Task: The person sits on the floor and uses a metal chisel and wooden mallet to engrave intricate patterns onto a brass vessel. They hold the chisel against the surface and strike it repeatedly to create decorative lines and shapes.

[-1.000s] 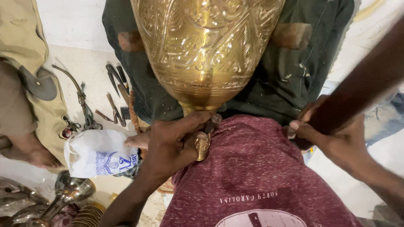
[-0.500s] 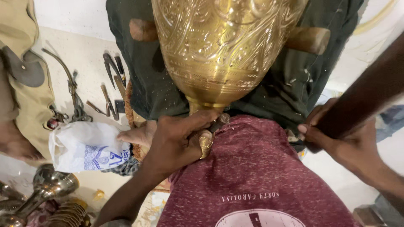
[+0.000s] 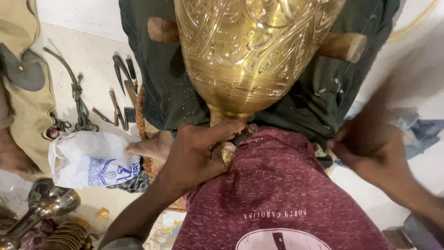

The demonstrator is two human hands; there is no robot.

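Golden engraved vase (image 3: pixel 254 51), maroon speckled shirt (image 3: pixel 277 185), perhaps blue-printed white bag (image 3: pixel 88 159)

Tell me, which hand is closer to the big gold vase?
Left. The left hand touches the brass vase at its narrow base; the right hand is off to the side, apart.

Scattered on the pale floor (image 3: pixel 92 60) at left: several dark metal hand tools (image 3: pixel 121 92) and a coiled flexible shaft (image 3: pixel 76 95). Lower left, a white plastic bag with blue print (image 3: pixel 90 159), just beside a bare foot (image 3: pixel 150 147). At bottom left corner, a silvery metal goblet (image 3: pixel 44 206) lying tilted.
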